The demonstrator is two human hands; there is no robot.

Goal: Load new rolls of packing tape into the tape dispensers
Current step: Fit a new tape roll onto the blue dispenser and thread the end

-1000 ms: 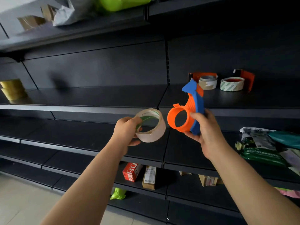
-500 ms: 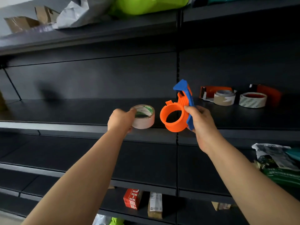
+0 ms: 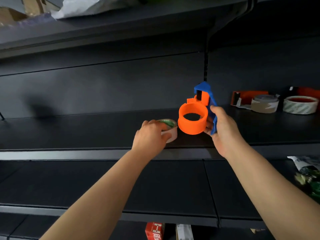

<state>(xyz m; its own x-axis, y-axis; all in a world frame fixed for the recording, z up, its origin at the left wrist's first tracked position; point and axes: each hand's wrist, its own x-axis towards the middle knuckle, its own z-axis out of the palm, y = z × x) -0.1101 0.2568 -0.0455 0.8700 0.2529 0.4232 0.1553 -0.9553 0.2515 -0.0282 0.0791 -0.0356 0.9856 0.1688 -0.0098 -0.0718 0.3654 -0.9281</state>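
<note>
Tape loading at the dark metal shelf [image 3: 86, 132]
The right hand [image 3: 223, 129] clasps the orange-and-blue plastic tape dispenser [image 3: 193, 121]; just beside it, the left hand [image 3: 150, 135] grips the pale packing-tape roll [image 3: 171, 134] on the shelf. Tilted, it could jam on the hub.

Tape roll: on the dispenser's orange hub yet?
No, the tape roll sits beside the orange hub, not around it, gripped by the left hand.

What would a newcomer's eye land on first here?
The bright orange-and-blue tape dispenser, hub empty, stands out at centre, held by the right hand. Just left of it, the left hand grips a tape roll lying flat at the dark shelf. Far right on that shelf sit a grey roll and a white roll beside orange dispensers.
</note>
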